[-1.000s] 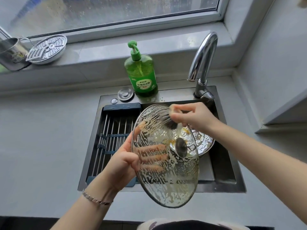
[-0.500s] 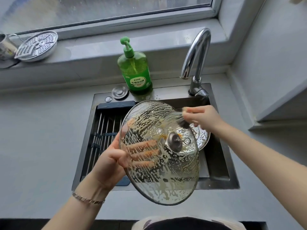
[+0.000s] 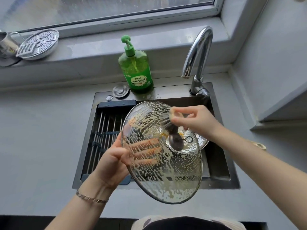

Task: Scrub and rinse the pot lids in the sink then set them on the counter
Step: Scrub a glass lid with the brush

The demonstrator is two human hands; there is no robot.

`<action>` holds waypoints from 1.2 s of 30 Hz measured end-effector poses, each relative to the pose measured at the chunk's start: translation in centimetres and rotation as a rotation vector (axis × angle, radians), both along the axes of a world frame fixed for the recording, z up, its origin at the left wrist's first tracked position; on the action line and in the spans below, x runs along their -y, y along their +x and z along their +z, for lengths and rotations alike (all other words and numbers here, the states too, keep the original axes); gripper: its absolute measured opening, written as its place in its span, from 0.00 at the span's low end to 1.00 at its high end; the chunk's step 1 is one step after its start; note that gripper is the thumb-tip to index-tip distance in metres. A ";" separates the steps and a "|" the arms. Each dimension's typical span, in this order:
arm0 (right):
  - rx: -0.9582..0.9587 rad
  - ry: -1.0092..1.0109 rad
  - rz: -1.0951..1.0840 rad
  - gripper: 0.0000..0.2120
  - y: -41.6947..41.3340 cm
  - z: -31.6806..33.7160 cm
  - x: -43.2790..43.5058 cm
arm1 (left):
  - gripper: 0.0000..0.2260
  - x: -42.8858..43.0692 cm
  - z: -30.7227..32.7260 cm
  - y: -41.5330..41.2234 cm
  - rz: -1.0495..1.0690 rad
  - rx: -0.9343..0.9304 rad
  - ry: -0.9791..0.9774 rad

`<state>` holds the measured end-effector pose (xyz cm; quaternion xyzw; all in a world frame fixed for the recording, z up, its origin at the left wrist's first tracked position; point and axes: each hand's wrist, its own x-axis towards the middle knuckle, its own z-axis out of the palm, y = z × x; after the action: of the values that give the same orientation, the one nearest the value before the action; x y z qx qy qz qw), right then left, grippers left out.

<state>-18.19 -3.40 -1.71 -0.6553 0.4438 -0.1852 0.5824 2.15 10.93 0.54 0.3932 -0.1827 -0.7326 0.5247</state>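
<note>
A large glass pot lid (image 3: pixel 166 171), streaked with soapy foam, is tilted up over the sink (image 3: pixel 221 173). My left hand (image 3: pixel 113 161) grips its left rim, fingers spread behind the glass. My right hand (image 3: pixel 194 119) pinches a dark scrub brush (image 3: pixel 167 123) and presses its bristles against the lid just above the knob (image 3: pixel 176 141). A second, smaller lid (image 3: pixel 201 141) lies in the basin behind the big one, mostly hidden.
A green dish soap bottle (image 3: pixel 136 72) stands on the sink's back ledge beside the chrome faucet (image 3: pixel 199 58). A roll-up drying rack (image 3: pixel 106 130) covers the sink's left half. A metal steamer plate (image 3: pixel 39 44) and a cup (image 3: pixel 6 45) sit on the windowsill. Grey counter (image 3: pixel 41 138) lies on both sides.
My right hand has carried the brush back and forth across the upper part of the lid, now near the knob. The left hand keeps the lid tilted in about the same place.
</note>
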 end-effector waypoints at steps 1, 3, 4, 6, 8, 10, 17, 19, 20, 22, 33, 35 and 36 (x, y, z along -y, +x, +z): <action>0.001 0.004 0.045 0.18 0.2 0.2 -0.4 | 0.49 0.0 0.1 -0.1 0.004 0.005 0.009; -0.037 -0.003 -0.031 0.18 -0.7 -0.9 0.5 | 0.45 -0.1 0.5 -0.1 0.011 0.027 0.040; -0.075 0.023 -0.117 0.17 -1.5 -1.6 1.2 | 0.43 -0.3 0.7 -0.2 0.013 0.039 0.052; -0.108 0.120 -0.245 0.16 -2.7 -3.0 1.4 | 0.42 -0.5 1.1 -0.4 0.010 0.077 0.053; -0.024 0.138 -0.220 0.15 -2.2 -2.8 0.4 | 0.43 -0.4 1.0 -0.3 0.000 0.103 0.041; 0.043 0.122 -0.124 0.13 -1.3 -1.9 -0.8 | 0.44 -0.4 0.6 -0.1 0.024 0.097 0.043; -0.047 0.226 -0.308 0.14 -2.4 -3.7 -0.6 | 0.51 -0.5 0.0 0.9 0.102 0.022 -0.012; 0.030 0.197 -0.213 0.15 -1.7 -3.1 -1.4 | 0.51 -0.4 -0.9 1.5 0.104 -0.032 -0.031; 0.036 0.190 -0.197 0.15 -1.6 -2.7 -1.7 | 0.50 -0.3 -1.2 1.7 0.096 -0.097 -0.053; -0.011 0.185 -0.300 0.15 -2.4 -3.1 -1.1 | 0.47 -0.1 -1.4 2.2 0.032 -0.299 -0.119; -0.164 0.098 -0.340 0.18 -2.5 -4.0 -2.9 | 0.45 0.0 -1.7 2.5 0.074 -0.346 -0.175; -0.128 0.050 -0.283 0.17 -1.7 -3.2 -4.1 | 0.50 0.0 -1.5 1.7 0.153 -0.211 -0.103; -0.079 0.005 -0.230 0.18 -0.9 -2.6 -4.9 | 0.53 0.0 -1.5 1.3 0.208 -0.102 -0.044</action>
<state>-19.04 1.45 -4.26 -0.6055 0.5391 -0.2237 0.5411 3.41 10.91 -1.00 0.3605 -0.1299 -0.6892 0.6150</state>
